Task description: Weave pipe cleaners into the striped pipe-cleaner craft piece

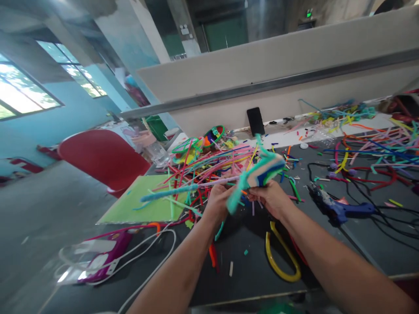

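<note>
Between my two hands, above the dark table, is a fuzzy pipe-cleaner piece [266, 169] with bands of teal, cream, blue and green. My right hand [266, 196] grips its lower edge with fingers closed. My left hand [220, 201] is closed at the piece's left side, where a teal fuzzy end hangs down in front of it. A long pipe cleaner [173, 192], blue-teal turning to lilac, runs out leftward from that hand. Below my right wrist lie yellow-handled scissors [284, 261], their blades hidden by the arm.
Loose pipe cleaners [216, 163] heap behind my hands, beside a green sheet [137, 200]. A blue glue gun [347, 209] with black cords lies right. A purple power strip [109, 257] with white cables sits front left. A phone [255, 121] leans on the partition [278, 74]; a red chair [101, 152] stands left.
</note>
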`<state>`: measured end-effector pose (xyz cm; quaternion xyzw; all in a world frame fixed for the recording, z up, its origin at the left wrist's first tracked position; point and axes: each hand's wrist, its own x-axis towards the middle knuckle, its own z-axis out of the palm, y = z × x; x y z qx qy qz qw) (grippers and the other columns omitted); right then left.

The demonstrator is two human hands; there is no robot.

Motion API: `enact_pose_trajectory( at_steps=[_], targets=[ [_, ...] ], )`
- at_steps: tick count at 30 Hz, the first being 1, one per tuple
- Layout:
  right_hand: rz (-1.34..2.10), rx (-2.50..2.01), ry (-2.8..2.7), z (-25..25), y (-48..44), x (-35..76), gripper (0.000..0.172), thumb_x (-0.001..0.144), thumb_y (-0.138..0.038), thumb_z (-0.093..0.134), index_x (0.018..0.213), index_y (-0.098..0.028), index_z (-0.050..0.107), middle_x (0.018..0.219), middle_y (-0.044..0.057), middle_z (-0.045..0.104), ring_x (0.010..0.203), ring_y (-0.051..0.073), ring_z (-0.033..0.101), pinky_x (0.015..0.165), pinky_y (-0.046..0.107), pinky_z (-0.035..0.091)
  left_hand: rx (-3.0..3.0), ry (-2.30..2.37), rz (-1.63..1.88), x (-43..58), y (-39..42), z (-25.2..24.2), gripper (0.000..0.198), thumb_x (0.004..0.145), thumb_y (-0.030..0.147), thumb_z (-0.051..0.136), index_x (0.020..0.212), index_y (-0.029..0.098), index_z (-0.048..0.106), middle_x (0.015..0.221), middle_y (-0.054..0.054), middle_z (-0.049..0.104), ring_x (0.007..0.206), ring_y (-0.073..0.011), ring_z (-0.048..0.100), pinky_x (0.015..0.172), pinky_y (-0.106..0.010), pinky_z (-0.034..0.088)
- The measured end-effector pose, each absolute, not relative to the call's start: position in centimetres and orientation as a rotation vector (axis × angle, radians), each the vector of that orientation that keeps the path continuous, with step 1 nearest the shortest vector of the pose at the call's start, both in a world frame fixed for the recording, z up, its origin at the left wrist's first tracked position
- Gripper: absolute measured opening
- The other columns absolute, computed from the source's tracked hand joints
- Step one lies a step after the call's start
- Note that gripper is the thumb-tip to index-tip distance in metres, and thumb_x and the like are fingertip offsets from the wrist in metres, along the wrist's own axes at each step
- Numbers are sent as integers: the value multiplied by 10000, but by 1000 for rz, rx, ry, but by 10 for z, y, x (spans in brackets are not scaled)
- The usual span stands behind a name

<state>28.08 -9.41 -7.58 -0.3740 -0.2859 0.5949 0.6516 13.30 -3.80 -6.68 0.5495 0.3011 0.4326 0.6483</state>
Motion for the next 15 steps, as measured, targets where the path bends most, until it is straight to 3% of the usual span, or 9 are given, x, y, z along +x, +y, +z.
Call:
enact_pose_trajectory(
  at_steps=[5, 11, 15],
  targets=[
    [1391, -773, -597, -75, -95, 277, 248, 515, -206, 814, 720, -120, 703, 632, 27, 689, 543, 137, 626, 561, 264, 524, 1110, 595, 1040, 138, -46, -63, 426, 643, 237, 777, 999, 195, 548, 718, 24, 634, 560, -86, 583, 562, -203, 448],
    [1453, -749, -534, -77, -94, 278, 165, 553, -147, 781, 690, -95, 703, 611, 55, 689, 528, 120, 629, 533, 218, 545, 1029, 608, 968, 138, -44, -66, 268, 637, 204, 783, 821, 126, 605, 685, -1, 645, 549, -73, 583, 582, -194, 477],
    [1505, -764, -564, -77, -95, 276, 179, 588, -171, 779, 730, -88, 708, 601, 45, 678, 498, 91, 604, 500, 184, 530, 1041, 655, 913, 136, -41, -70, 226, 666, 219, 768, 813, 111, 635, 680, -18, 652, 573, -79, 595, 587, -190, 482]
  ],
)
